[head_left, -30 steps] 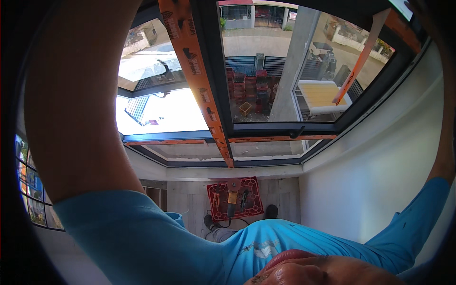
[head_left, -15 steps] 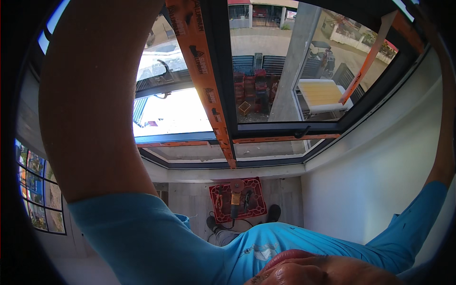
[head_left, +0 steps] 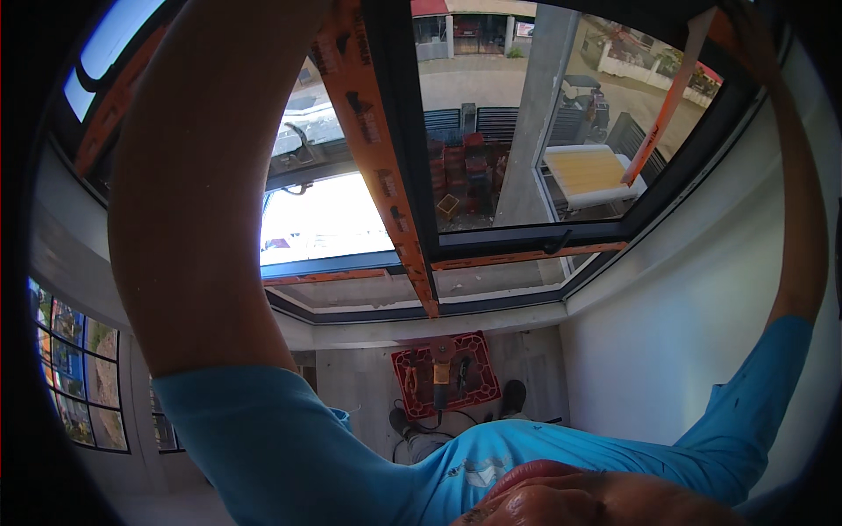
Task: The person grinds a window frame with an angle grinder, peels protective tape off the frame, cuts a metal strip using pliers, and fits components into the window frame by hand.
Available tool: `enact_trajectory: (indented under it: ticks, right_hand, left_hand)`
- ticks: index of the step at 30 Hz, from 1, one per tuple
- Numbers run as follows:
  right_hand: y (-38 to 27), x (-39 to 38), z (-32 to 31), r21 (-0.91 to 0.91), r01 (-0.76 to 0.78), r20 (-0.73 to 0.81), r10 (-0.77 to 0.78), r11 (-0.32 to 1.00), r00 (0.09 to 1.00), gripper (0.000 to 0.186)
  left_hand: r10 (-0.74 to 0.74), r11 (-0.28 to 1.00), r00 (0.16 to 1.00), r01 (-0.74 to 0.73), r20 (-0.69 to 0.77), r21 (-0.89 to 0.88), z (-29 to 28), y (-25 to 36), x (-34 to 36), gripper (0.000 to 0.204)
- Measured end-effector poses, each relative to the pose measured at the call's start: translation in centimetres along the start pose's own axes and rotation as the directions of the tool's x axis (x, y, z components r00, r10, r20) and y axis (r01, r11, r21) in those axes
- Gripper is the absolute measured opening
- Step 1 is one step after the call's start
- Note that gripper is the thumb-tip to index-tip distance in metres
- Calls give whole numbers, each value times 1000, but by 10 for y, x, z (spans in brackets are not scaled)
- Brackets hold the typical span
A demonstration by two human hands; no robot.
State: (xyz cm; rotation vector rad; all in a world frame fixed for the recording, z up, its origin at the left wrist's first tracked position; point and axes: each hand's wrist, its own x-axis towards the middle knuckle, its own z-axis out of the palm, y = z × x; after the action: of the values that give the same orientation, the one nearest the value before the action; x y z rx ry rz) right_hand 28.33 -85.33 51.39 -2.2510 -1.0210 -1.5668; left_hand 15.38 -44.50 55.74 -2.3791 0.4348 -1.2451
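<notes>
In the head view, the left arm has shifted inward, uncovering more of an orange-taped edge at far left, while the right hand shows more plainly at the upper right corner of the dark window frame facing the person. An orange strip slants down from that corner, so handling seems centred high up; whether the right hand grasps anything, I cannot tell. The left hand is out of sight, its state unknown.

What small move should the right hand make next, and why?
Probably pinch the loose orange strip near its upper end and peel gently: it hangs across the window pane, and the right hand is beside that end. Whether its grip is on the strip is too dark to tell.
</notes>
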Motion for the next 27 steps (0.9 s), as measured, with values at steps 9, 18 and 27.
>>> enact_trajectory:
  ticks: [9,18,27]
  right_hand:
    - [-10,-18,3,-100,-88,-135,74,991,988,31]
    - [-43,-17,25,-92,71,-326,-98,993,940,44]
    - [-33,-14,53,-115,47,-371,-87,992,925,39]
  left_hand:
    - [-66,992,992,77,106,-100,-6,15,-5,74]
    - [135,990,949,-141,-284,0,37,95,8,115]
    - [75,995,978,-86,-196,-47,29,103,2,116]
